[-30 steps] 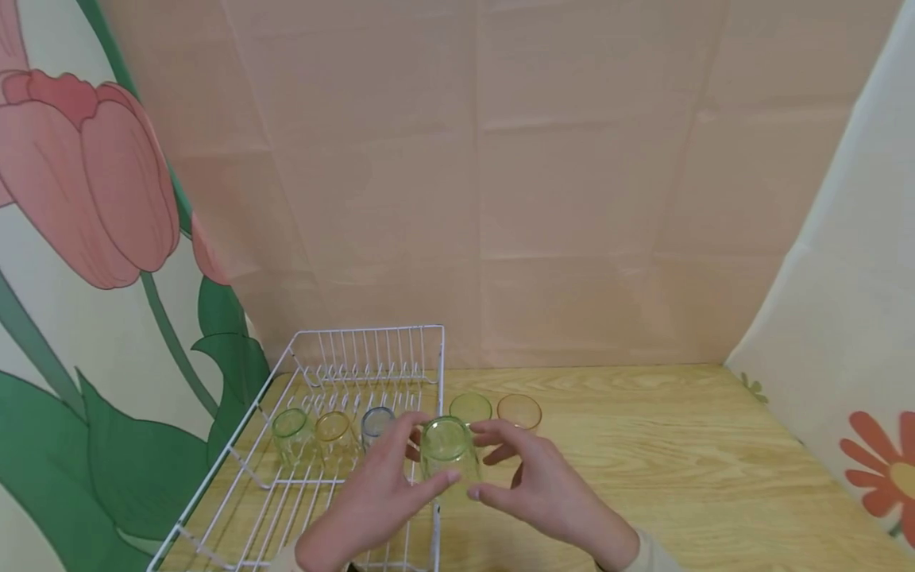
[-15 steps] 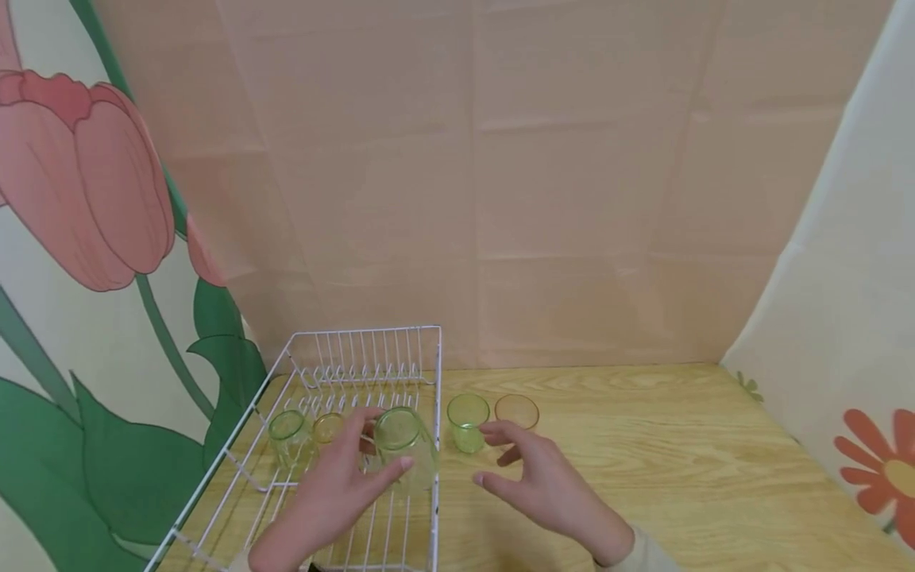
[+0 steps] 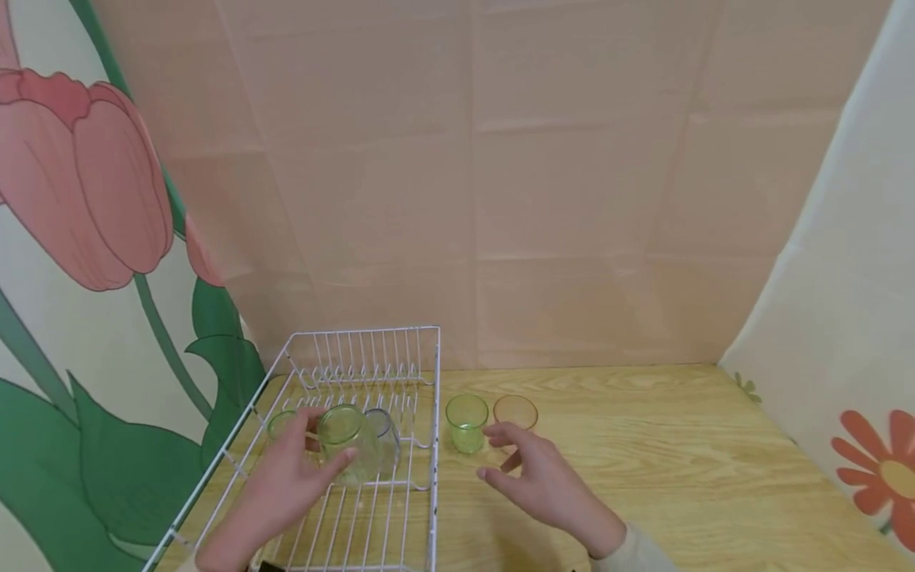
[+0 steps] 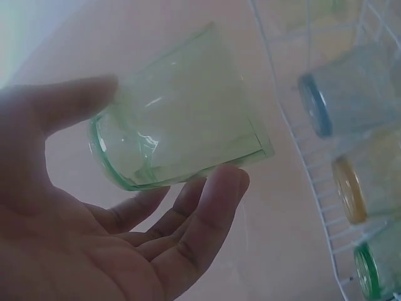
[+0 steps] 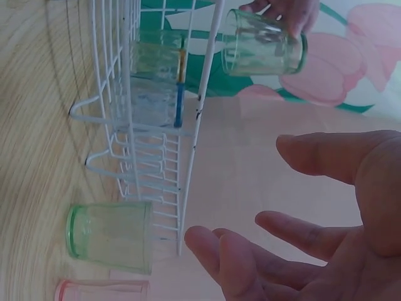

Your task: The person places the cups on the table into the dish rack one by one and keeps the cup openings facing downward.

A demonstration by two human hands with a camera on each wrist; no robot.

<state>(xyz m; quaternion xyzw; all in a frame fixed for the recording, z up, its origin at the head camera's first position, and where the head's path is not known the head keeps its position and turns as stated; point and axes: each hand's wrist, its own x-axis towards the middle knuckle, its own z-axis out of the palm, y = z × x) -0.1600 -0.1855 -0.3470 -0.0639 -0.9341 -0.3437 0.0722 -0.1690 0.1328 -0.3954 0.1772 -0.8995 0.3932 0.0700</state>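
Note:
My left hand (image 3: 282,469) holds a green glass (image 3: 348,445) upside down above the dish rack, thumb on one side and fingers on the other. The left wrist view shows this held glass (image 4: 182,113) with its thick base towards the palm. Upside down in the rack stand a blue glass (image 4: 351,94), an amber glass (image 4: 376,179) and another green glass (image 4: 383,266); my left hand hides the amber one in the head view. My right hand (image 3: 539,481) hovers above the table with loosely bent fingers, holding nothing, near an upright green glass (image 3: 468,425).
The white wire dish rack (image 3: 438,397) occupies the left of the wood-grain table (image 3: 643,461). Just right of it, an orange-pink glass (image 3: 516,411) stands beside the upright green one, partly behind my right hand. A pink cloth backdrop (image 3: 472,199) rises behind.
Both hands were at the green glass; my right hand has let go of it. My left hand has carried it left over the rack, while my right hand stays in about the same place.

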